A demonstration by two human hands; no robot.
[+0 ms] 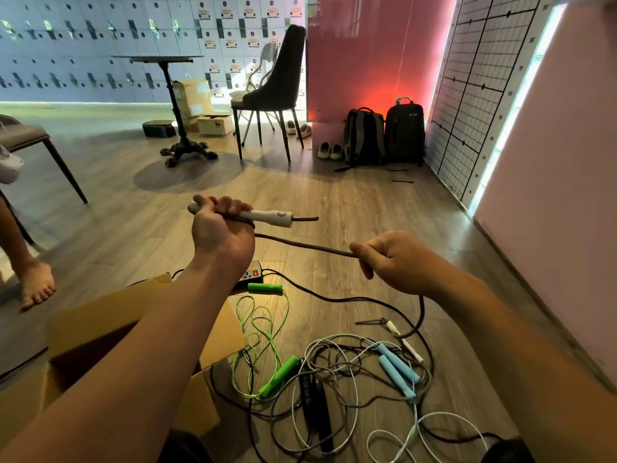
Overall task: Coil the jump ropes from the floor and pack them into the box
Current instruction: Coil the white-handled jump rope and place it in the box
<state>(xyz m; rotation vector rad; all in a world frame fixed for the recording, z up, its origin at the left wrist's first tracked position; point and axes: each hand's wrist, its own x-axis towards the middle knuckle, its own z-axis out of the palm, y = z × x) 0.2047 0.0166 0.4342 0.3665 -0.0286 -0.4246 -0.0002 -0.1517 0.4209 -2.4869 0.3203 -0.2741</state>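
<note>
My left hand grips the white handle of a jump rope, held level above the floor. Its dark rope runs rightward into my right hand, which pinches it, then hangs down to the second white handle on the floor. Below lie a green rope with green handles, a pale rope with blue handles and a rope with black handles, all tangled together. An open cardboard box sits under my left forearm.
A power strip with a black cable lies on the floor by the box. Another person's bare foot stands at the left. A table, chairs, backpacks and shoes stand further back.
</note>
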